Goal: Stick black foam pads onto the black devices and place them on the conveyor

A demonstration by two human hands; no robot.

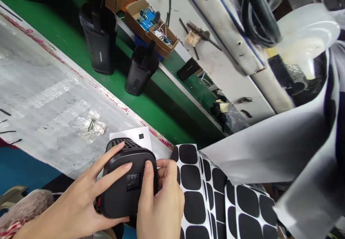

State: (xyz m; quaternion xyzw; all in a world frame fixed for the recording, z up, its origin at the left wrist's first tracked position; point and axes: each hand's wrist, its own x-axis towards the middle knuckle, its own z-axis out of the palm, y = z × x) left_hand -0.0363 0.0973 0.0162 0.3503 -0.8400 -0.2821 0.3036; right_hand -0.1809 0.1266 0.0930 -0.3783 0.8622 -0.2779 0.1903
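A black plastic housing (126, 188) with a perforated top end and a small label on its flat face sits between both hands near the bottom of the view. My left hand (81, 203) wraps around its left side, fingers spread over the face. My right hand (159, 203) grips its right edge, thumb pressed on the face beside the label. Right next to my right hand lies a white sheet of black rounded-square pads (215, 199).
Two more black housings (99, 37) (140, 70) stand on the green conveyor belt (151, 102). Cardboard boxes of blue parts (151, 23) sit beyond it. A plastic-covered worktop (40, 99) lies to the left. A large curling white backing sheet (283, 145) fills the right.
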